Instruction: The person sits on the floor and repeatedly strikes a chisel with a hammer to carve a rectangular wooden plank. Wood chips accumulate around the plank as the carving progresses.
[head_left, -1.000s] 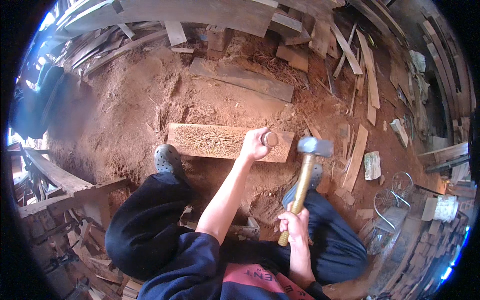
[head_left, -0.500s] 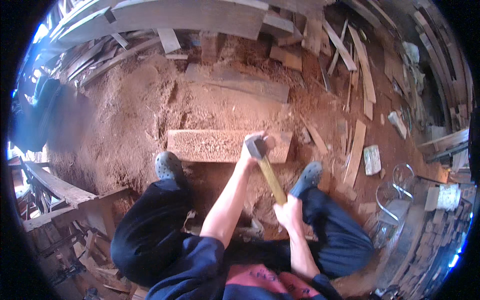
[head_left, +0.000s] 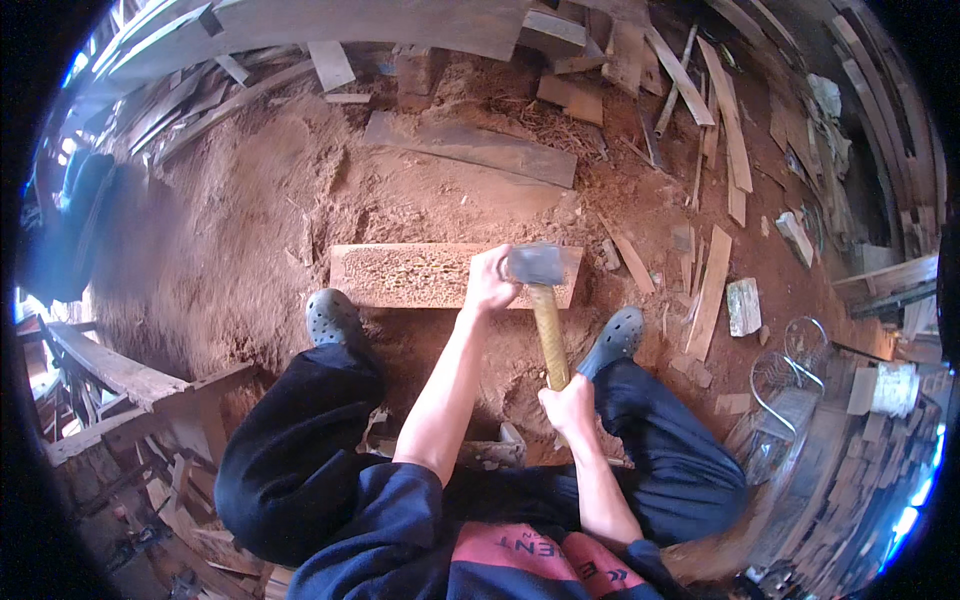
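Note:
A hammer (head_left: pixel 546 322) with a grey metal head and a yellowish handle is gripped low on the handle by my right hand (head_left: pixel 568 405). Its head, slightly blurred, hovers over the right part of a wooden board (head_left: pixel 400 278), whose surface is covered with small carved marks or pits. Just left of the hammer head, my left hand (head_left: pixel 490 280) is closed over the board. Whatever it holds is hidden by the fingers and the head. The board lies crosswise on the ground beyond my two clog-covered feet.
Sawdust-like brown soil surrounds the board. A dark plank (head_left: pixel 475 148) lies farther off. Thick beams (head_left: pixel 370 28) cross the far side, and loose wood strips (head_left: pixel 710 290) are scattered at right. A wire rack (head_left: pixel 790 380) stands near stacked wood at lower right.
The hammer head has shifted right, off the top of my left hand. The board and feet appear slightly higher in view. My hands keep their grips.

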